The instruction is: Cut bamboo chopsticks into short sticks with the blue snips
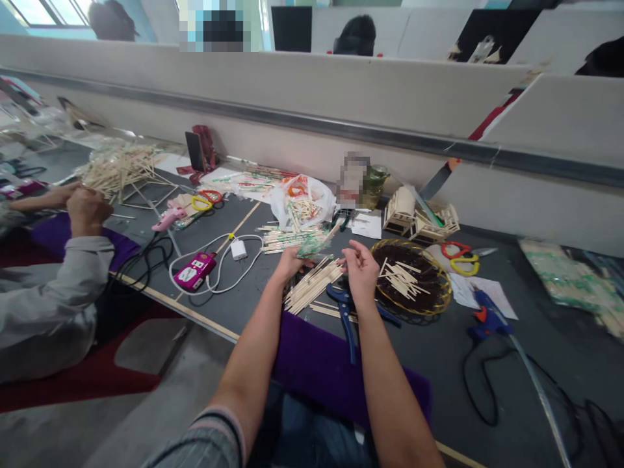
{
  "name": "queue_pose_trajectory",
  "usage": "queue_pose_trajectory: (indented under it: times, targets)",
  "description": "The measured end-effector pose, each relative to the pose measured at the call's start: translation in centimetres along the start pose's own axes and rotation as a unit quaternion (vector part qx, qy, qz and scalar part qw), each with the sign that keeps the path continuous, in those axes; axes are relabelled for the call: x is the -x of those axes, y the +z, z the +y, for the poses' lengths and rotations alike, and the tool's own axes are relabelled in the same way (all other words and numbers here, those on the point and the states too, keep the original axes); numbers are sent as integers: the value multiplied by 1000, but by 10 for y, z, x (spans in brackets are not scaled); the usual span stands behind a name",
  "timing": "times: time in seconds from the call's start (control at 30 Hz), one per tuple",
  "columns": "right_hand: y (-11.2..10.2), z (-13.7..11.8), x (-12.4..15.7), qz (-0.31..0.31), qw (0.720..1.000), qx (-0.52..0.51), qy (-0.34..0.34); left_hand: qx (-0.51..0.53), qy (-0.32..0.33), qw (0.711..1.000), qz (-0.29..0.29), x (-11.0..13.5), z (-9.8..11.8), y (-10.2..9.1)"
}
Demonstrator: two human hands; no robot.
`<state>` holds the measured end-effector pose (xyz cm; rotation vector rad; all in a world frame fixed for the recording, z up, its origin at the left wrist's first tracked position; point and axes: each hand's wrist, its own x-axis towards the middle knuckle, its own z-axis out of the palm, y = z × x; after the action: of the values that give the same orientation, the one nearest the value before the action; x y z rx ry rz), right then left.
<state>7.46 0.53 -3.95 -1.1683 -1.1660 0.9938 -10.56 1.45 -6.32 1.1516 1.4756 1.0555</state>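
My left hand [291, 261] is closed on wrapped chopsticks [312, 246] in clear plastic with green print. To its right my right hand [363, 268] is raised with bent fingers apart, and I see nothing held in it. Below and between the hands lies a pile of bare chopsticks [309, 289]. Dark blue cutting pliers [345, 312] rest beside the pile, partly under my right wrist. A yellow-rimmed dark basket [446, 296] with short cut sticks stands just right of my right hand. More wrapped chopsticks [277, 239] lie behind my left hand.
A blue glue gun [490, 316] and orange-yellow scissors [463, 258] lie to the right. Small stick models [422, 218] and a white plastic bag [305, 201] stand at the back. Left are a purple device [195, 272], a white cable and a co-worker's hands [88, 209]. A purple cloth [312, 354] covers the near edge.
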Motion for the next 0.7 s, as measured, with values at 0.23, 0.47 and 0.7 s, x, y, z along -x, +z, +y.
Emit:
queue_pose_trajectory:
  times: [0.23, 0.47, 0.7]
  targets:
    - [-2, -7, -4, 24, 995, -94, 2, -82, 41, 995, -42, 2, -1, -4]
    - [-8, -20, 1, 121, 988, -79, -56, -110, 179, 977, -38, 7, 9, -5]
    - [-55, -46, -16, 345, 920, -154, -103, -78, 126, 982, 121, 0, 5, -20]
